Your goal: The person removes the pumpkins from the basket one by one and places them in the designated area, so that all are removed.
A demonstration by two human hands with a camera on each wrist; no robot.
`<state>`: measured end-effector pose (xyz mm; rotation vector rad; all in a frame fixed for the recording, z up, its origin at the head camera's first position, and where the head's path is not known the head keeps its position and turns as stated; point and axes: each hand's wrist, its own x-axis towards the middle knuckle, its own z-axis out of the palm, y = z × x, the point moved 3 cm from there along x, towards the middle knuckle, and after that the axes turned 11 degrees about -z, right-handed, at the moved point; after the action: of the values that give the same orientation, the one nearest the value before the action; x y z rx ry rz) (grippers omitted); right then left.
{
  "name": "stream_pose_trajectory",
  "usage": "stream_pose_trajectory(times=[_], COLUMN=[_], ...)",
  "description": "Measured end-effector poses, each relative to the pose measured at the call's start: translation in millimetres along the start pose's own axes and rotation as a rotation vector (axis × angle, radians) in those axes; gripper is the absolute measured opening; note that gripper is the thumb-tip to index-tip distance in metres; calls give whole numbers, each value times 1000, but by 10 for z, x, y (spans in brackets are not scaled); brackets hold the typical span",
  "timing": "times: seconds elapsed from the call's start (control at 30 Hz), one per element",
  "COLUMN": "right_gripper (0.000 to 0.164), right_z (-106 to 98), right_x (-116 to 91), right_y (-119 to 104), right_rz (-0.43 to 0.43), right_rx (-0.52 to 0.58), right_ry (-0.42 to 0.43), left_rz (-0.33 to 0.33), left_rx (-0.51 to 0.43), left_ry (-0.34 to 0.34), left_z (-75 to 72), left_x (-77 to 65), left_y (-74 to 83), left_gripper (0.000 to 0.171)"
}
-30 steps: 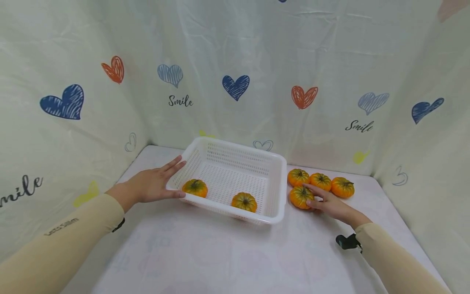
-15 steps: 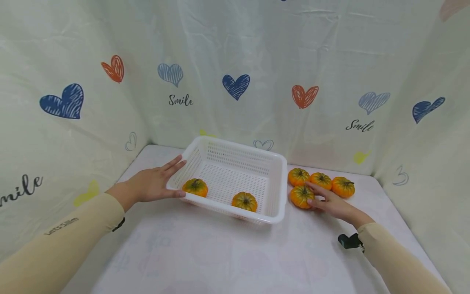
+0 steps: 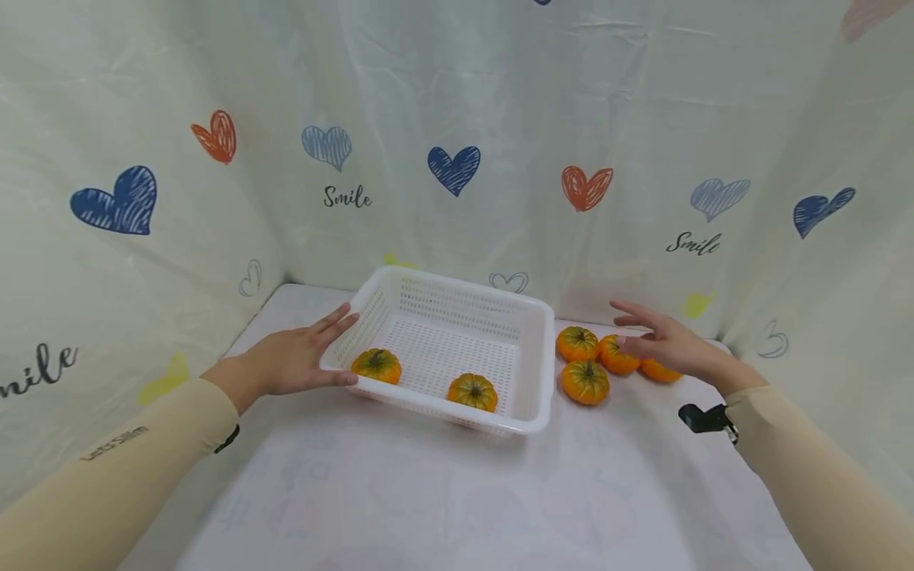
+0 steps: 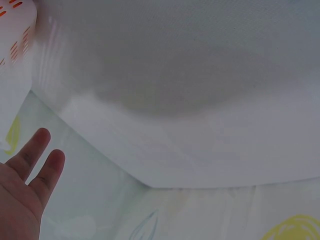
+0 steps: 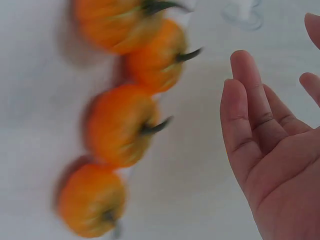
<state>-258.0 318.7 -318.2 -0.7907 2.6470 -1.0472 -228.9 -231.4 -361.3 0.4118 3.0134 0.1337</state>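
Left hand (image 3: pixel 303 361) was at the left end of the white basket (image 3: pixel 428 403), fingers straight and spread along the left rim, thumb at the near left corner. Right hand (image 3: pixel 667 341) was up over the loose pumpkins, fingers extended and apart from them; in the head view it partly hid 2. Hands were well apart from each other, 1 per side.

Basket sat on the white counter (image 3: pixel 428 500), slightly turned, right end nearer. 2 pumpkins inside: 1 in the near left corner (image 3: pixel 376 365), 1 by the near wall, right of center (image 3: pixel 473 392).

4 more pumpkins on the counter, right of the basket: 3 in a far row, namely left one (image 3: pixel 577 343), middle one (image 3: pixel 618 357), right one (image 3: pixel 660 370), plus a near one (image 3: pixel 585 382) just beside the basket's right wall. Right wrist view had all 4, blurred, stems visible.

Heart-print curtain (image 3: pixel 500 103) stood behind. Beige sleeves on both arms; dark wrist device (image 3: pixel 703 418) on the right.
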Motion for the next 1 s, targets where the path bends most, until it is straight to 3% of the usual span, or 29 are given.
stream_pose_trajectory(times=[0.2,0.5,0.83,1.0], right_gripper=[72,70,65,61], right_z=[25,580,1134,1264], right_x=[572,1234,1470,1476], right_y=[-545,-896,-940,-966], right_rz=[-56,-24,0,96], right_rx=[39,84,103,133], right_ry=[-96,-369,-562,-654], left_rz=[-7,-19,-8,-8], left_rx=[4,-1,0,0], left_ry=[-1,-13,-4,-3], left_z=[-11,-31,-24,-24], left_x=[-27,-31,-25,-27], left_y=[-7,33,16,18], left_gripper=[108,108,107,108])
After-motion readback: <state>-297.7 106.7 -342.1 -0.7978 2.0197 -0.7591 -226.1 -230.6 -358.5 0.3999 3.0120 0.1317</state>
